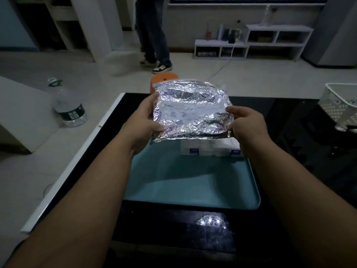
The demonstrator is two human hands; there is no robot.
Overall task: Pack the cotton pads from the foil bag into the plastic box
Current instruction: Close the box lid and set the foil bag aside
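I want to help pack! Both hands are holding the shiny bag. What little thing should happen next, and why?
Probably open the far zip edge of the crinkled silver foil bag. The left hand and right hand grip its sides above the teal plastic tray, and that edge looks sealed.

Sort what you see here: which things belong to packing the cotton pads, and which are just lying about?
Job: bag, gripped by left hand and right hand; box below it.
Lying about: bottle, basket, stool.
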